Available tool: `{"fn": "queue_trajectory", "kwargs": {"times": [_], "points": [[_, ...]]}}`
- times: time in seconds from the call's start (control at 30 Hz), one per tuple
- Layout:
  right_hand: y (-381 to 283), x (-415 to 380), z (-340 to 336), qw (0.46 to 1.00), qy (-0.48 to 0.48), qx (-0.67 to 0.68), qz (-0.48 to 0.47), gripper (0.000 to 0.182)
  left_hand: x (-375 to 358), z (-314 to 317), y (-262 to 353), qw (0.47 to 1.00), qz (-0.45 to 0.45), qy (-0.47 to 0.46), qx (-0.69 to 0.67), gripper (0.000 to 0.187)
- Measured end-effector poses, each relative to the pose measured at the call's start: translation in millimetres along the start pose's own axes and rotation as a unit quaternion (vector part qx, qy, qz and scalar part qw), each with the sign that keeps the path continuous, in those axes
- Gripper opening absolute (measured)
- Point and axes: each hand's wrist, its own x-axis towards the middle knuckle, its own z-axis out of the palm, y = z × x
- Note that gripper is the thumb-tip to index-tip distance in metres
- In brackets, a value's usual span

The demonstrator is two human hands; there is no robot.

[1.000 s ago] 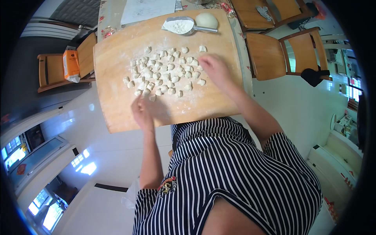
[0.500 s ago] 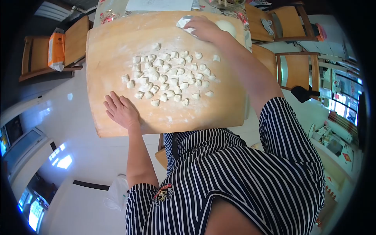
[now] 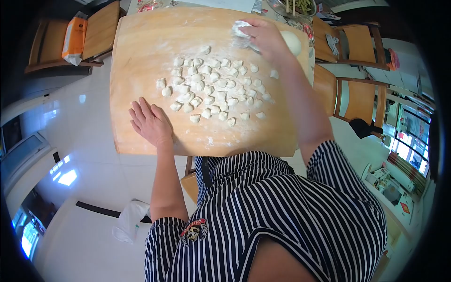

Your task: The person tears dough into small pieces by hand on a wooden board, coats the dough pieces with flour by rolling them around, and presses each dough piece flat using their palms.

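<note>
Many small pieces of dough lie scattered over the middle of a floured wooden board. My left hand rests flat on the board's left side, fingers spread, apart from the dough pieces. At the board's far edge, my right hand is closed around white flour, and a blurred powdery patch shows beneath it. A greyish rim shows partly under the hand; the rest of it is hidden. Just right of that hand sits a smooth, round ball of dough.
Beyond the board, a bowl of green food with chopsticks and a white sheet lie on the table. Wooden chairs stand to the right. On a left chair is an orange package. A white plastic bag is on the lower left.
My right hand has drawn back slightly from the far edge, with flour now showing at its fingers. My left hand stays flat on the board. The camera view has shifted.
</note>
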Motion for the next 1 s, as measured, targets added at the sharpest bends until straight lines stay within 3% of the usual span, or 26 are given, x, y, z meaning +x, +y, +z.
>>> {"fn": "queue_trajectory", "kwargs": {"times": [0.07, 0.2, 0.27, 0.3, 0.37, 0.4, 0.43, 0.5, 0.53, 0.57, 0.63, 0.67, 0.7, 0.77, 0.83, 0.9, 0.93, 1.0], "points": [[13, -9, 27, 0.984, -0.095, 0.012, -0.151, 0.031, 1, 0, -1, 1.000, 0.000, 0.004, 0.000, 0.056], [11, -23, 97, 0.979, -0.181, 0.082, -0.052, 0.036, 2, 2, -2, 1.000, 0.004, 0.010, -0.003, 0.055], [9, -24, 123, 0.990, -0.015, 0.133, -0.033, 0.035, 1, 3, -3, 1.000, 0.004, 0.009, -0.003, 0.055], [10, -26, 136, 0.990, -0.016, 0.134, -0.032, 0.035, 3, 3, -5, 1.000, 0.008, 0.011, -0.004, 0.055], [13, -32, 151, 0.979, -0.188, -0.008, -0.083, 0.034, 3, 4, -5, 1.000, 0.010, 0.016, -0.005, 0.055], [13, -31, 151, 0.979, -0.122, -0.059, -0.149, 0.033, 2, 3, -4, 1.000, 0.012, 0.017, -0.006, 0.055], [15, -33, 152, 0.979, -0.126, -0.061, -0.148, 0.033, 1, 3, -4, 1.000, 0.007, 0.016, -0.006, 0.055], [14, -37, 150, 0.980, -0.144, -0.068, -0.120, 0.034, 1, 1, -4, 1.000, 0.011, 0.014, -0.015, 0.054], [6, -44, 145, 0.949, -0.226, -0.175, -0.133, 0.036, 2, 2, -7, 1.000, 0.012, 0.014, -0.015, 0.054], [9, -44, 136, 0.949, -0.225, -0.176, -0.135, 0.036, 3, 4, -6, 1.000, 0.011, 0.017, -0.011, 0.054], [14, -46, 122, 0.991, -0.106, 0.002, -0.085, 0.040, 4, 2, -3, 1.000, 0.004, 0.019, -0.010, 0.054], [19, -48, 117, 0.991, -0.029, 0.057, -0.114, 0.043, 2, 1, -3, 1.000, 0.005, 0.019, -0.017, 0.054], [23, -52, 112, 0.992, -0.030, 0.057, -0.113, 0.043, 2, 0, -2, 1.000, 0.007, 0.020, -0.024, 0.055], [30, -62, 101, 0.955, -0.254, -0.130, -0.080, 0.043, 2, 4, -7, 1.000, 0.009, 0.023, -0.020, 0.055], [18, -77, 85, 0.948, -0.225, -0.193, -0.112, 0.043, 5, 6, -6, 0.999, 0.011, 0.028, -0.018, 0.055], [24, -83, 75, 0.994, -0.030, -0.002, -0.108, 0.047, 3, 8, -7, 1.000, 0.012, 0.026, -0.010, 0.055], [18, -97, 70, 0.981, -0.064, -0.146, -0.108, 0.049, 2, 9, -7, 1.000, 0.015, 0.026, -0.010, 0.055], [31, -110, 58, 0.978, -0.075, -0.128, -0.149, 0.050, 3, 7, -8, 1.000, 0.009, 0.022, -0.007, 0.056]]}}
